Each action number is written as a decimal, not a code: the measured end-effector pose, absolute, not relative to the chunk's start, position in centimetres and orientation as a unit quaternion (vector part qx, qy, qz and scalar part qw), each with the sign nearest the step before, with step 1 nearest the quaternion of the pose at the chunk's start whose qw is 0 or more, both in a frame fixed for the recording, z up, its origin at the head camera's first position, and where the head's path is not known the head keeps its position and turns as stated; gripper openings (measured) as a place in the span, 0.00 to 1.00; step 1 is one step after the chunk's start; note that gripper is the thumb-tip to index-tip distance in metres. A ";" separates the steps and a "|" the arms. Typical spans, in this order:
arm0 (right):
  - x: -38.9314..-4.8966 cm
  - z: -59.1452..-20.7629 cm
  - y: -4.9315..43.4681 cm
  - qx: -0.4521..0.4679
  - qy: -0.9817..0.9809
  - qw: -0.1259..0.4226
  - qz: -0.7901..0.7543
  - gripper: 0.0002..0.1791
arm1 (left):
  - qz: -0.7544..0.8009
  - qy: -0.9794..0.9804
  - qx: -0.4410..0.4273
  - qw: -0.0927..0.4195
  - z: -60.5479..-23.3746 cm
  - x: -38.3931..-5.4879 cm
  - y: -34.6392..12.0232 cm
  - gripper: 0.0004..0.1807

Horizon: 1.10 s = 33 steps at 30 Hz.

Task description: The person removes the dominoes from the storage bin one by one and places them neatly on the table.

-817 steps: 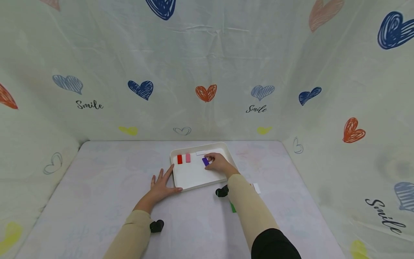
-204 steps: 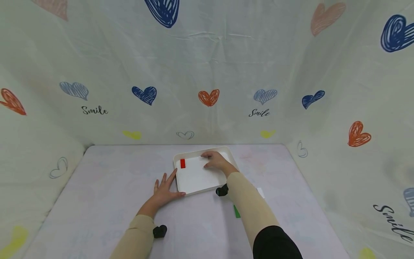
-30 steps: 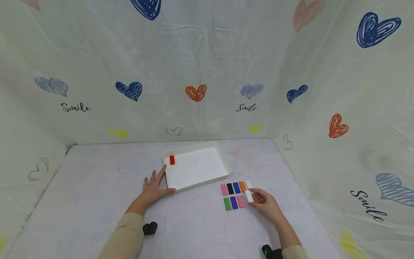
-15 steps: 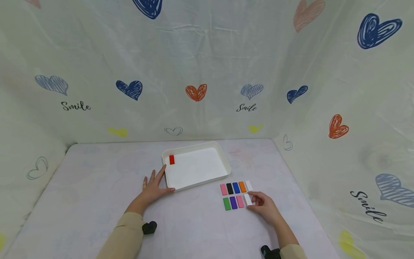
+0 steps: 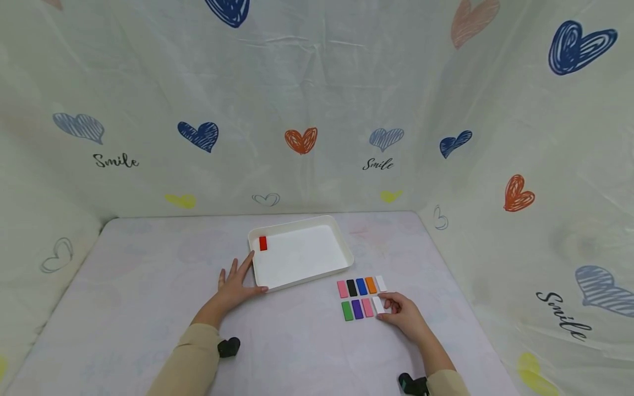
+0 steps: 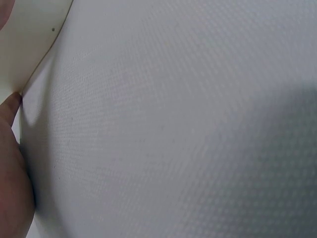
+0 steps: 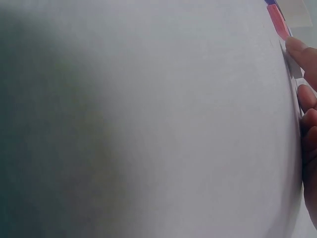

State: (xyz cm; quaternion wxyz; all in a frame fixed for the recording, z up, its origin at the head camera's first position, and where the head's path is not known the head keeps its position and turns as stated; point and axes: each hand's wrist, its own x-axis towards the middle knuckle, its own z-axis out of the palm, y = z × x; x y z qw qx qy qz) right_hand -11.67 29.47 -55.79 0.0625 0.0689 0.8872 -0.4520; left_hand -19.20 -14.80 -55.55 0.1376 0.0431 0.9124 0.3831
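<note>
white tray [image 5: 342, 267] holds one red block [image 5: 263, 243].

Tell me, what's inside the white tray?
Inside the white tray only one red block shows, lying in its far left corner. The rest of its floor looks bare. What lies under the tray is hidden.
</note>
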 end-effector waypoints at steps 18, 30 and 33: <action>-12.1 -55.6 29.5 0.070 0.895 0.079 -0.433 0.27 | 0.382 0.913 0.048 0.134 -55.5 -19.2 -14.8 0.63; -12.2 -56.0 29.8 0.072 0.895 0.088 -0.432 0.28 | 0.381 0.914 0.048 0.134 -55.5 -19.1 -14.8 0.63; -12.2 -56.0 29.8 0.073 0.894 0.089 -0.433 0.28 | 0.383 0.913 0.048 0.134 -55.5 -19.1 -14.8 0.63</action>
